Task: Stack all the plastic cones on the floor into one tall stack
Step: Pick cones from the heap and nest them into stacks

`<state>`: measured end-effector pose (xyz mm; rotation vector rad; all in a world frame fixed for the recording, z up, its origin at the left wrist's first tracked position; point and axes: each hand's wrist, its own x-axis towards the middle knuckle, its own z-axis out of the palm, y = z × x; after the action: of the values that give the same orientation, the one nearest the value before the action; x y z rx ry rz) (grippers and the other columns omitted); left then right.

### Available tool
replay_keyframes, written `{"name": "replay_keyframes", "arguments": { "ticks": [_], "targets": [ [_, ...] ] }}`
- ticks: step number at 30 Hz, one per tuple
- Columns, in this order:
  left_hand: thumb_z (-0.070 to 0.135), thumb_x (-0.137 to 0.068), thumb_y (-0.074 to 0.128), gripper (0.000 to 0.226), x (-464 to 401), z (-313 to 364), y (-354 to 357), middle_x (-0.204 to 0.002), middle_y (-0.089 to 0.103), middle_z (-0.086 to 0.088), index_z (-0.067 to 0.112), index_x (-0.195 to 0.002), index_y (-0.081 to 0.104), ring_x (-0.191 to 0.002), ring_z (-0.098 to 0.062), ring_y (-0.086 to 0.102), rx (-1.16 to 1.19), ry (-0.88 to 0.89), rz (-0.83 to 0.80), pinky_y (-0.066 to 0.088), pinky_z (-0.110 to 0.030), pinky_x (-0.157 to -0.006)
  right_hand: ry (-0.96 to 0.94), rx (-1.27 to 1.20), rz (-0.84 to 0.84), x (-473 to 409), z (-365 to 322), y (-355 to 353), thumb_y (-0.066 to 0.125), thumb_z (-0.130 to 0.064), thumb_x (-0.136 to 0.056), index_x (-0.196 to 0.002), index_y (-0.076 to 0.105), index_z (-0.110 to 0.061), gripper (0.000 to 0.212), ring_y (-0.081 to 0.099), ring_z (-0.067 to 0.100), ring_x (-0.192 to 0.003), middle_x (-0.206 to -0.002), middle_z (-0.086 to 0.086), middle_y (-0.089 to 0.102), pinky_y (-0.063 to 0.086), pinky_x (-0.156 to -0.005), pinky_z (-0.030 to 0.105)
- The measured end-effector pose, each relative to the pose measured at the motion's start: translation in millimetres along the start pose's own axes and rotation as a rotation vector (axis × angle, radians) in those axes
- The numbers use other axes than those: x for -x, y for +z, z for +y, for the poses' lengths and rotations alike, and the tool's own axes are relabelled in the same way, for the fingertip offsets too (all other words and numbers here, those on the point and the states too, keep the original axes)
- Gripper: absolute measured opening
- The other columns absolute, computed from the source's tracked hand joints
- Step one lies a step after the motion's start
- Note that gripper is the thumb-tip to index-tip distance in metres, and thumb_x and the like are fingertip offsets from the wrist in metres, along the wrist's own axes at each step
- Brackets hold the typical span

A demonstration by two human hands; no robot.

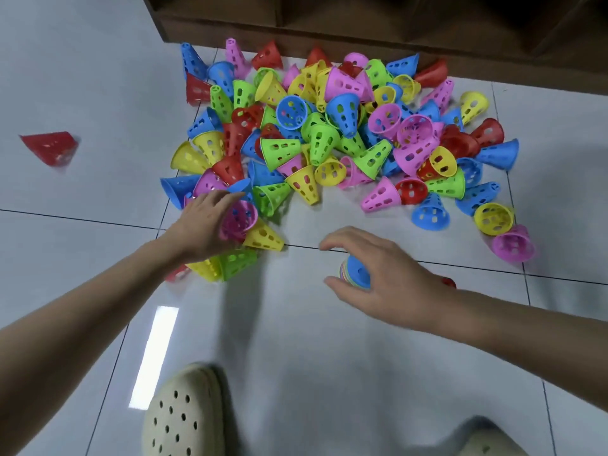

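Observation:
A big heap of perforated plastic cones [329,133] in blue, pink, red, yellow and green lies on the floor. My left hand [204,225] reaches into the heap's near left edge and grips a pink cone [240,218]. A yellow cone [266,238] and a green cone [240,261] lie beside that hand. My right hand [378,278] hovers over a short stack of cones [357,274] with a blue one on top, seen from above. Its fingers and thumb curve around the stack's top; contact is unclear.
A lone red cone [49,148] lies far left on the grey tiled floor [296,340]. A dark wooden cabinet base [329,24] runs behind the heap. Two cream perforated clogs [182,413] stand at the bottom. Another red cone [449,282] peeks out behind my right wrist.

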<state>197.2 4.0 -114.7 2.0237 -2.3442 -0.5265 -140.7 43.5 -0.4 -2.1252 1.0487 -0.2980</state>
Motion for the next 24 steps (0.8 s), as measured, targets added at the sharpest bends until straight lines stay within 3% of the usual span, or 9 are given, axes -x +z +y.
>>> {"name": "replay_keyframes", "arguments": {
  "ticks": [2, 4, 8, 11, 17, 21, 24],
  "targets": [
    [0.06, -0.068, 0.082, 0.102, -6.7, -4.4, -0.2, -0.142, 0.046, -0.01, 0.032, -0.152, 0.03, -0.13, -0.034, 0.043, -0.04, 0.014, -0.038, 0.04, -0.051, -0.105, 0.059, -0.058, -0.061, -16.1, -8.6, 28.3, 0.067, -0.03, -0.092, -0.128, 0.053, -0.024, 0.039, 0.045, -0.008, -0.111, -0.123, -0.019, 0.053, 0.034, -0.095, 0.006],
    [0.063, -0.071, 0.078, 0.099, -10.8, -5.7, 1.7, -0.137, 0.045, -0.009, 0.036, -0.153, 0.029, -0.127, -0.031, 0.042, -0.084, 0.033, -0.055, 0.037, -0.047, -0.105, 0.126, -0.093, -0.107, -37.3, -7.4, 59.6, 0.065, -0.031, -0.093, -0.133, 0.05, -0.024, 0.043, 0.041, -0.01, -0.11, -0.13, -0.015, 0.051, 0.035, -0.096, 0.011],
    [0.068, -0.075, 0.07, 0.089, -17.0, -1.7, 3.4, -0.132, 0.042, -0.006, 0.044, -0.151, 0.029, -0.122, -0.028, 0.041, -0.192, 0.115, -0.057, 0.034, -0.044, -0.104, 0.263, -0.058, -0.057, -88.0, 23.6, 112.1, 0.064, -0.03, -0.092, -0.142, 0.041, -0.018, 0.057, 0.048, 0.015, -0.127, -0.14, -0.003, 0.045, 0.041, -0.106, 0.033],
    [0.068, -0.073, 0.072, 0.085, -17.9, -3.3, 0.2, -0.127, 0.044, -0.004, 0.041, -0.146, 0.037, -0.117, -0.026, 0.044, -0.194, 0.13, -0.066, 0.035, -0.041, -0.102, 0.365, -0.018, 0.033, -118.2, 46.3, 139.1, 0.069, -0.032, -0.088, -0.145, 0.039, -0.012, 0.067, 0.046, 0.023, -0.126, -0.14, 0.005, 0.045, 0.04, -0.105, 0.037],
    [0.061, -0.064, 0.084, 0.085, 0.2, -21.3, -5.7, -0.114, 0.047, -0.003, 0.029, -0.135, 0.051, -0.1, -0.026, 0.05, 0.034, 0.124, 0.125, 0.05, -0.041, -0.084, 0.277, 0.178, 0.046, -143.5, 72.3, 162.4, 0.073, -0.04, -0.085, -0.135, 0.05, -0.009, 0.064, 0.049, 0.03, -0.117, -0.125, 0.009, 0.057, 0.041, -0.098, 0.041],
    [0.084, -0.066, 0.061, 0.087, 16.1, -21.1, -13.0, -0.111, 0.051, 0.001, 0.024, -0.128, 0.049, -0.094, -0.02, 0.048, 0.136, 0.053, 0.154, 0.044, -0.031, -0.08, 0.237, 0.165, 0.038, -140.9, 75.5, 162.3, 0.068, -0.036, -0.092, -0.138, 0.051, -0.009, 0.056, 0.05, 0.032, -0.116, -0.122, 0.012, 0.057, 0.042, -0.098, 0.043],
    [0.08, -0.076, 0.059, 0.072, 24.8, -9.9, -15.0, -0.104, 0.055, 0.005, 0.022, -0.118, 0.051, -0.085, -0.016, 0.051, 0.355, -0.047, 0.202, 0.045, -0.027, -0.073, 0.278, 0.003, 0.09, -126.4, 68.8, 153.2, 0.066, -0.034, -0.094, -0.131, 0.056, -0.012, 0.044, 0.053, 0.025, -0.109, -0.114, 0.006, 0.054, 0.046, -0.093, 0.041]
  ]
}}
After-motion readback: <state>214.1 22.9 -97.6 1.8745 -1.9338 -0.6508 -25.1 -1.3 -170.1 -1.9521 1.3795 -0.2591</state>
